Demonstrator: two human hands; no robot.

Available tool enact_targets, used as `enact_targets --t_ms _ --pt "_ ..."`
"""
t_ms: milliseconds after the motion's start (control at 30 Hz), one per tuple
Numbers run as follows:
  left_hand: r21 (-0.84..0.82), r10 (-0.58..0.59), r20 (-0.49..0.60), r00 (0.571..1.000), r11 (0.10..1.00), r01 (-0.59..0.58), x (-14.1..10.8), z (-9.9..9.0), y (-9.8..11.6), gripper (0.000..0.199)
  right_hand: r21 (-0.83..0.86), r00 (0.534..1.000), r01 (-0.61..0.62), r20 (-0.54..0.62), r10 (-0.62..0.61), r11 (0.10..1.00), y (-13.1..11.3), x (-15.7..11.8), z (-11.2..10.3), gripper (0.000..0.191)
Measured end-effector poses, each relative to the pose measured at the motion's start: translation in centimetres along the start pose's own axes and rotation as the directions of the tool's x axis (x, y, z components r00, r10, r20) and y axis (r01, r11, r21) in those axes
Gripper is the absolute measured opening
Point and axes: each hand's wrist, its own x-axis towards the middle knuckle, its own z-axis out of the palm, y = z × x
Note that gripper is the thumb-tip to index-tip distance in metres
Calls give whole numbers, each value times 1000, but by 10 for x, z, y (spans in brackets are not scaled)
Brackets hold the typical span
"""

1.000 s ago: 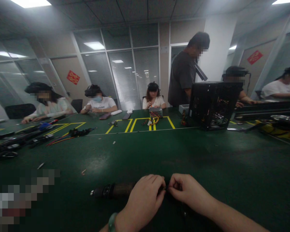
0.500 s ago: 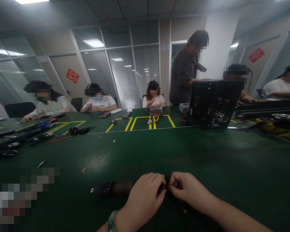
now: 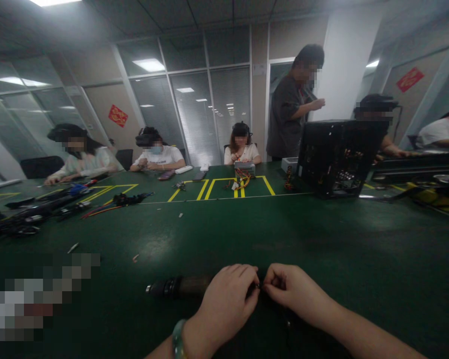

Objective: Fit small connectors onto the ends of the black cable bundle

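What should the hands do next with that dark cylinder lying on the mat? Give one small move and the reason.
Probably hold the grip and finish working the small part at the near end. The left hand lies over the dark cylinder on the green mat, and the right hand pinches something tiny where the fingertips meet. What that part is cannot be told.

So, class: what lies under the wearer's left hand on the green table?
A dark cylindrical tool runs under the left hand, its ribbed end jutting out leftwards on the green table. Its other end is covered by the hand, where the right hand meets it.
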Motion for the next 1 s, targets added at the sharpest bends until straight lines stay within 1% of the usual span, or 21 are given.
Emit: enact_targets --t_ms 133,300,567,800,1000 --pt "-5 14 -10 1000 1000 -15 0 0 -1 9 -12 1000 8 -7 -8 1000 1 0 0 6" --pt "-17 35 -11 999 999 -35 0 3 -4 10 -23 1000 -21 -21 21 1000 -1 1 1 10" --pt "-39 38 -7 999 999 -38 0 1 -3 12 -8 1000 0 2 0 1000 -4 0 0 6" --pt "-66 -21 -32 999 998 19 -1 1 -2 16 1 1000 -25 4 25 1000 -5 -1 -1 8" --pt "-52 32 -30 999 998 -34 -1 2 -4 9 -28 1000 -11 -8 11 1000 -1 0 0 10"
